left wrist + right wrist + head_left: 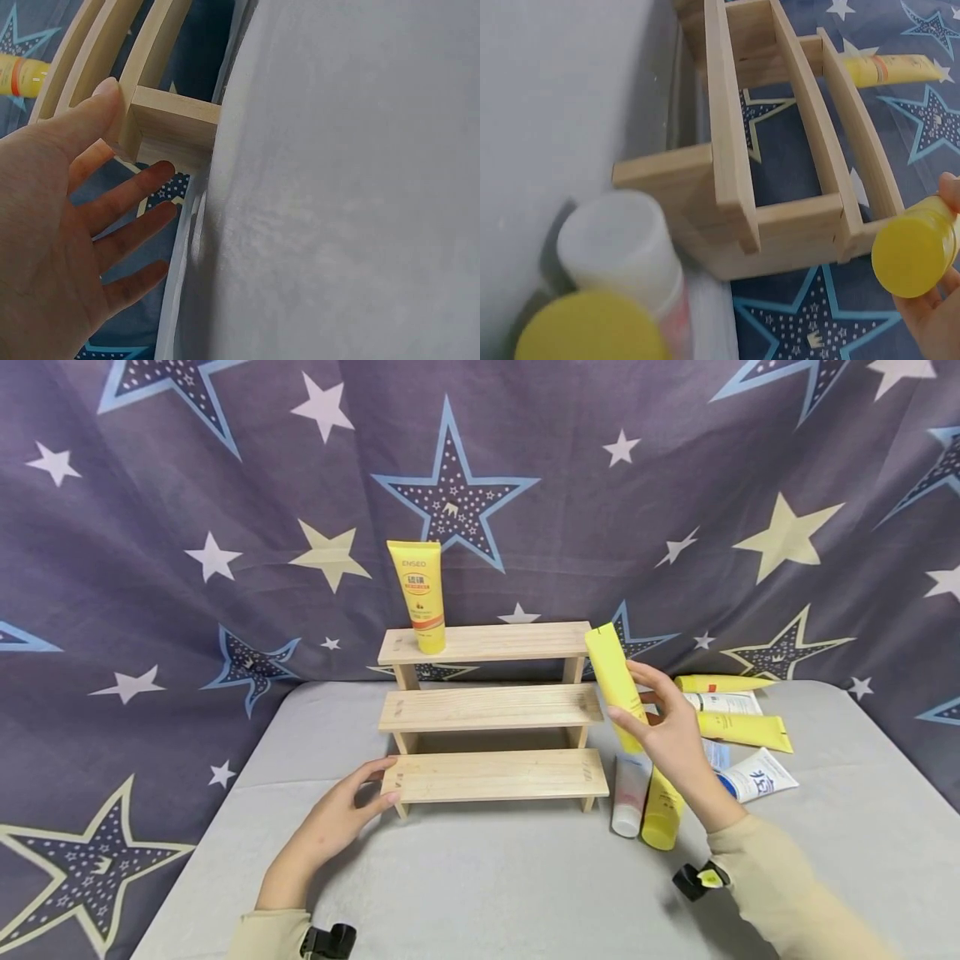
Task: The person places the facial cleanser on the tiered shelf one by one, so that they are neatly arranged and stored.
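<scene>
A three-step wooden rack (495, 775) stands on the grey table. My left hand (333, 818) pinches the left end of its lowest step between thumb and index finger; the other fingers (127, 199) spread loosely in the left wrist view. My right hand (671, 727) grips a yellow squeeze tube (617, 681) beside the rack's right end. That tube is tilted, its flat crimped end up and its yellow cap (909, 259) down. On the left of the top step, another yellow tube (420, 597) stands upright on its cap.
Right of the rack lie a white-capped tube (627, 802), a yellow tube (663, 814) and a white-and-blue tube (761, 777). Further back are more yellow tubes (742, 729) and a white one (727, 702). A star-patterned curtain (525, 577) hangs behind the table.
</scene>
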Available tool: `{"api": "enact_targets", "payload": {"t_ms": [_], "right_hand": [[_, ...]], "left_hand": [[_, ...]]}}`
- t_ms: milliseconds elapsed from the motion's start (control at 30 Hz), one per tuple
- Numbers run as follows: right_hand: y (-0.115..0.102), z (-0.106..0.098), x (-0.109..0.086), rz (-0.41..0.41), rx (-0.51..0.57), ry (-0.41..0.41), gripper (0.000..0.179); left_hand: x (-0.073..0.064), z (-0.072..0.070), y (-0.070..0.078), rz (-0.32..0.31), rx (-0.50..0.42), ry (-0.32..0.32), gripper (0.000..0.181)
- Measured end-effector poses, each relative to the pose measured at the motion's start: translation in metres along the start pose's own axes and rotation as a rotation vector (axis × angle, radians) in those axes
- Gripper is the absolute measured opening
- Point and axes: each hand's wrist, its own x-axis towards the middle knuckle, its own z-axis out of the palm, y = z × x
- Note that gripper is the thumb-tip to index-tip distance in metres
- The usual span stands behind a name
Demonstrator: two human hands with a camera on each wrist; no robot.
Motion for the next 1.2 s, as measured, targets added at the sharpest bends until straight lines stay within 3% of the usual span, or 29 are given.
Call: {"api": "enact_targets", "payload": {"t_ms": [300, 533, 667, 933, 1200], "right_hand": [[-0.012, 0.02, 0.005, -0.007, 0.013, -0.016, 0.064], [-0.047, 0.036, 0.003, -0.022, 0.064, -0.028, 0.061], [-0.055, 0.046, 0.005, -0.006, 0.092, -0.041, 0.062], [-0.059, 0.063, 0.012, 0.043, 0.165, -0.053, 0.065], [-0.038, 0.087, 0.028, 0.037, 0.292, -0.04, 0.071]], "left_hand": [[0.001, 0.0, -0.003, 0.009, 0.002, 0.004, 0.061], [0.001, 0.0, -0.001, 0.007, 0.002, 0.006, 0.061], [0.001, 0.0, -0.001, 0.001, 0.003, 0.004, 0.061], [0.001, 0.001, -0.002, 0.004, 0.005, 0.006, 0.061], [0.001, 0.001, -0.002, 0.0, 0.006, 0.006, 0.061]]}}
